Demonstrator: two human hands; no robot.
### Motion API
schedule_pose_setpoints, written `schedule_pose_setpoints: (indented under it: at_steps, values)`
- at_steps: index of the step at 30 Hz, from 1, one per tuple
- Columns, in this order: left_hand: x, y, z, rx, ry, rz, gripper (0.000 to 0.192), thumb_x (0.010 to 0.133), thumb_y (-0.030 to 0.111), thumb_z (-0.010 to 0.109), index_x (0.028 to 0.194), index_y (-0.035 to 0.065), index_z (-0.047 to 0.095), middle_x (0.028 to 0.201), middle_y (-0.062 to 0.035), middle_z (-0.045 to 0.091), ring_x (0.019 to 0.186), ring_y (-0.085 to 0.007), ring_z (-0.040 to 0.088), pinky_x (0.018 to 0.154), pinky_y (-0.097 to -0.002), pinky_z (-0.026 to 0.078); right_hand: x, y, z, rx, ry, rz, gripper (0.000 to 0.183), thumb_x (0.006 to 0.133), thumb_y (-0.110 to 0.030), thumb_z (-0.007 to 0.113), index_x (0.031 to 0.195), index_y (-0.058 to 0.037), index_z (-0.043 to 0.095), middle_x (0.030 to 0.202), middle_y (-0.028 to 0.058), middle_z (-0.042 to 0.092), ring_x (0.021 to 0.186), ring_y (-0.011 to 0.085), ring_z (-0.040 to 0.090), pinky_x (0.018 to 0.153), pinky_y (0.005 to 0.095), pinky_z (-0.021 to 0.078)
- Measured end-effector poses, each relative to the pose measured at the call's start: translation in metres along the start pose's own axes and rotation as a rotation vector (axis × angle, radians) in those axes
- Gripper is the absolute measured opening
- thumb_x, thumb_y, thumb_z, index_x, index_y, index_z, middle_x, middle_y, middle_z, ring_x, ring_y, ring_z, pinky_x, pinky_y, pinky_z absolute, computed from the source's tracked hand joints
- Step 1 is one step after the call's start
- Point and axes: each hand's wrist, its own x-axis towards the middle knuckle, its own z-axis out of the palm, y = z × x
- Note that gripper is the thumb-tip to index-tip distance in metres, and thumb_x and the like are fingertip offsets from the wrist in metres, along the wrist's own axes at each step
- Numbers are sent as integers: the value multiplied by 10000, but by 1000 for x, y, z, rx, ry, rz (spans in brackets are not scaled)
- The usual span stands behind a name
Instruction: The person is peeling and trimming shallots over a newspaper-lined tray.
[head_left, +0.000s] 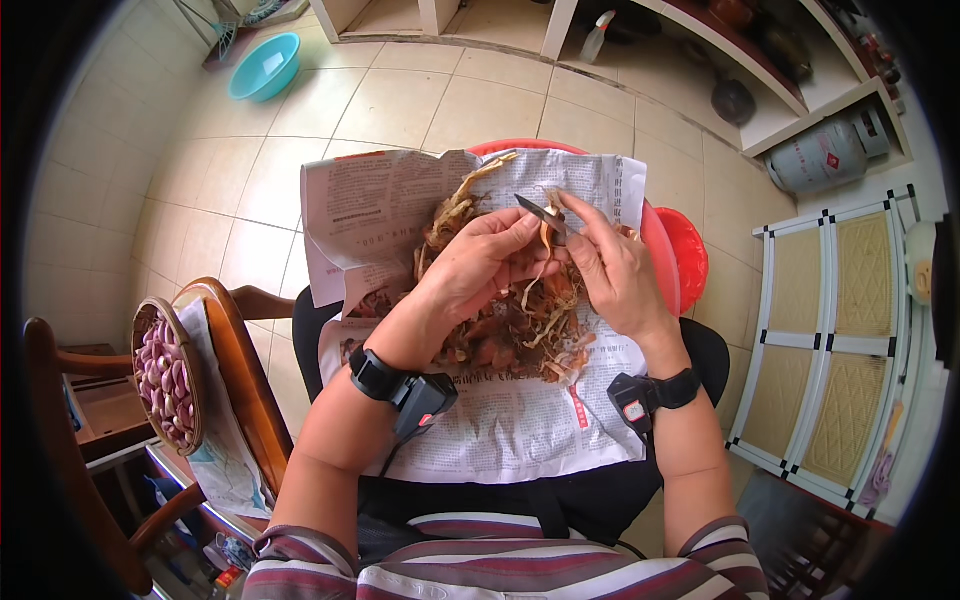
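Note:
My left hand (495, 251) pinches a small shallot-like bulb (550, 217) with fine roots at its upper end and dry skin hanging below. In my right hand (611, 270) is a small knife (531, 205), its dark blade pointing up and left across the bulb. The right index finger reaches to the roots; much of the knife's handle is hidden by the fingers. Beneath both hands, a pile of dry brown skins, stalks and roots (487, 349) lies on spread newspaper (525, 442). Whether whole bulbs lie in that pile I cannot tell.
A woven basket (196, 405) of pinkish-purple bulbs sits on a wooden chair (262, 375) at left. Red plastic basins (686, 259) show beyond the newspaper. Farther off are a turquoise basin (266, 67), a gas cylinder (821, 154) and a folding panel (817, 337).

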Motion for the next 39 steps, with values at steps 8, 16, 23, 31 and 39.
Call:
schedule_pose_setpoints:
  at_steps: [8,16,23,31,39]
  values:
    - [-1,-1,2,3,-5,-18,210,985,205,462,976,18,558,880,-24,567,810,-124,616,777,-238,539,0,3,2,-54,43,-73,341,961,-246,481,1238,-51,518,808,178,668,727,301,677,610,372,515]
    - [0,-5,-1,27,18,9,178,975,188,485,985,27,559,891,-21,574,807,-123,616,780,-239,537,0,1,3,-78,42,-64,312,955,-231,494,1207,-53,533,838,178,667,717,298,674,601,378,521]
    - [1,-9,1,337,65,196,185,963,151,506,1051,-7,543,992,-59,602,886,-126,614,803,-276,545,-2,-4,5,-97,88,-51,257,942,-201,516,1172,-89,531,897,183,655,746,347,653,582,403,515]
    - [-1,-14,11,639,182,469,123,908,74,584,984,-16,552,870,-53,639,806,-98,608,722,-245,499,-5,-10,10,-14,125,13,220,966,-200,472,1150,-82,498,889,187,647,749,361,647,569,415,496]
    - [-4,-10,13,983,209,666,154,847,9,612,986,-25,556,889,-140,663,828,-220,665,716,-305,517,-6,-9,15,48,128,50,186,983,-191,427,1114,-65,470,895,200,633,783,372,638,597,421,487]
